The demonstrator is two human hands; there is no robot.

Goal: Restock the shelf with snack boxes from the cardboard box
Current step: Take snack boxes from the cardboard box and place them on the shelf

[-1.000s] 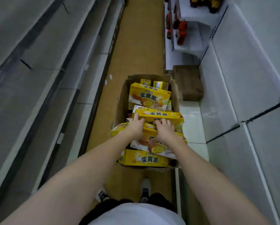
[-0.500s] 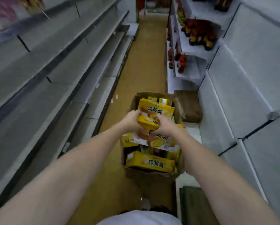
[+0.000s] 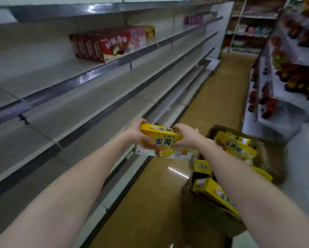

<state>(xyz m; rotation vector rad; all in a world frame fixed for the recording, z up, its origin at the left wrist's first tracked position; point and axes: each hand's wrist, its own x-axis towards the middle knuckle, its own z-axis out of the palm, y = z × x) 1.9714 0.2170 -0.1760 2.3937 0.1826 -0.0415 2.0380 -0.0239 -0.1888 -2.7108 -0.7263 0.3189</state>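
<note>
The snack box, yellow, is now out of the cardboard box and in the air between it and the shelf on my left; a second ago it lay among the others. My left hand grips its left end, my right hand its right end. I have turned to the shelf, so I judge that placing comes next.

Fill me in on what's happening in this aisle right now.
A person is restocking. Both hands, left hand and right hand, grip a yellow snack box held in the air above the aisle floor, between the cardboard box and the mostly bare left-hand shelves. More yellow boxes sit in the cardboard box. A few red snack boxes stand on an upper shelf.
</note>
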